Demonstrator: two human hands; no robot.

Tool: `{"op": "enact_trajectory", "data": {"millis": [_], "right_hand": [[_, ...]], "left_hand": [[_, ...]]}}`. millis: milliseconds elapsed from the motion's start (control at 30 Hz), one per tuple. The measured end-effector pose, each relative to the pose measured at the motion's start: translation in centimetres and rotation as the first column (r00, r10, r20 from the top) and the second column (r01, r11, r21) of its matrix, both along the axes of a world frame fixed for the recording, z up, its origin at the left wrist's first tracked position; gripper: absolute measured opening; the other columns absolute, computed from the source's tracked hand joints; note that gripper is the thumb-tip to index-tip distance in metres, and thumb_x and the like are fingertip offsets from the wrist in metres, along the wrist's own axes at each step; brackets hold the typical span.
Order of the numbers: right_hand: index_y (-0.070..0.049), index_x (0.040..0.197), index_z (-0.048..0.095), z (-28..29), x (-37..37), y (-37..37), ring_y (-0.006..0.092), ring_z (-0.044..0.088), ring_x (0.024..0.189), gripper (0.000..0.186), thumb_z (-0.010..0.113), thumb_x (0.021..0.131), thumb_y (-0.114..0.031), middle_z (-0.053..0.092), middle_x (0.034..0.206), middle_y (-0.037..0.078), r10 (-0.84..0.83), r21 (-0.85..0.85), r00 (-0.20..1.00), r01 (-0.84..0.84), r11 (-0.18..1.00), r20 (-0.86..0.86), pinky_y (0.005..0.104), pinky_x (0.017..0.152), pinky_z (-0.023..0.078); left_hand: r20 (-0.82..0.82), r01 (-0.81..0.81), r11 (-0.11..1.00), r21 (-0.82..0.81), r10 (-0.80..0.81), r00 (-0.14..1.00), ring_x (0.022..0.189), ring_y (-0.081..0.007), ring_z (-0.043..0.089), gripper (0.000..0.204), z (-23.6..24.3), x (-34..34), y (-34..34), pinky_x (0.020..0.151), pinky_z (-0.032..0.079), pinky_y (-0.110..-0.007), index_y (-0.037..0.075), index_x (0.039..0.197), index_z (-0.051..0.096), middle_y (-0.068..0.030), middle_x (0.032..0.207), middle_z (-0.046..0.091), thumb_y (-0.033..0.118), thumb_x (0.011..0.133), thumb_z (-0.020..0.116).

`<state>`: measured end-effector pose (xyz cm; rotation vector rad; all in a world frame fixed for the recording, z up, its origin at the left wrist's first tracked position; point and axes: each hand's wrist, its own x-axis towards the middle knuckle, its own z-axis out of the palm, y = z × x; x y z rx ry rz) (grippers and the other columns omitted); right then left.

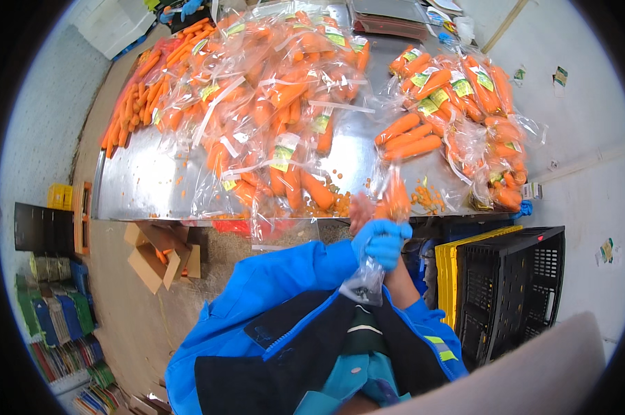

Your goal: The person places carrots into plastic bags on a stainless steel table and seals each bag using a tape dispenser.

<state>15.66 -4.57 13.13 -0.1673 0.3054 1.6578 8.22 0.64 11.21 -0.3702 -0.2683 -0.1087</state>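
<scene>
No wording or number legible. Green, yellow and white printed labels [283, 155] noted on carrot bags [292, 93] heaped between the metal table's [146, 197] far and near edges, and toward its right edge. Printed pieces [560, 76] on the wall [582, 138]: unreadable.

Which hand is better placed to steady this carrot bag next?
Probably the left hand: its gloved fingers grip the carrot bag near its loose end; the bare right hand is blurred beside it.
</scene>
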Motion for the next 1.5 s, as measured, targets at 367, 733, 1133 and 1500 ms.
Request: {"op": "enact_trajectory", "data": {"millis": [367,733,1133,1500], "right_hand": [[-0.005,0.123,0.038,-7.1,3.4,3.9,0.0183,0.053,0.101,0.044,0.050,0.089,-0.031,0.051,0.112,0.009,-0.141,-0.169,0.786,0.299,0.939,0.602,0.0335,0.078,0.048],[-0.003,0.088,0.061,-7.7,18.0,1.5,0.0286,0.061,0.074,0.028,0.057,0.079,-0.029,0.062,0.085,0.016,0.438,-0.239,-0.723,0.368,0.899,0.535,0.0374,0.065,0.047],[-0.005,0.083,0.065,-9.8,20.3,0.1,0.0326,0.058,0.080,0.021,0.058,0.076,-0.024,0.061,0.082,0.016,0.341,-0.321,-0.823,0.205,0.924,0.454,0.0417,0.070,0.045],[-0.006,0.075,0.062,-9.4,18.4,1.3,0.0299,0.055,0.082,0.017,0.061,0.074,-0.023,0.058,0.080,0.011,0.281,-0.088,-0.894,0.268,0.960,0.350,0.0405,0.070,0.045]], "left_hand": [[-0.214,0.616,-0.010,0.788,0.933,0.289,0.049,-0.0124,0.051,0.022,-5.0,-5.6,4.5,0.042,0.039,-0.027,0.001,0.095,0.051,-0.0032,0.062,0.053,0.020,0.084,0.055],[-0.475,0.219,0.422,0.880,0.772,0.423,0.040,-0.0066,0.032,0.033,-6.4,-5.2,2.1,0.037,0.025,-0.020,0.003,0.082,0.056,0.0028,0.051,0.038,0.032,0.092,0.045],[-0.615,-0.157,0.792,0.590,0.566,0.549,0.055,-0.0096,0.046,0.036,-8.5,-7.4,-0.2,0.049,0.038,-0.021,-0.003,0.111,0.050,-0.0008,0.064,0.048,0.025,0.089,0.047],[-0.571,0.302,0.491,0.817,0.762,0.306,0.062,-0.0119,0.056,0.024,-7.0,-9.4,-0.2,0.055,0.048,-0.024,0.002,0.099,0.058,-0.0035,0.071,0.057,0.022,0.088,0.052]]}}
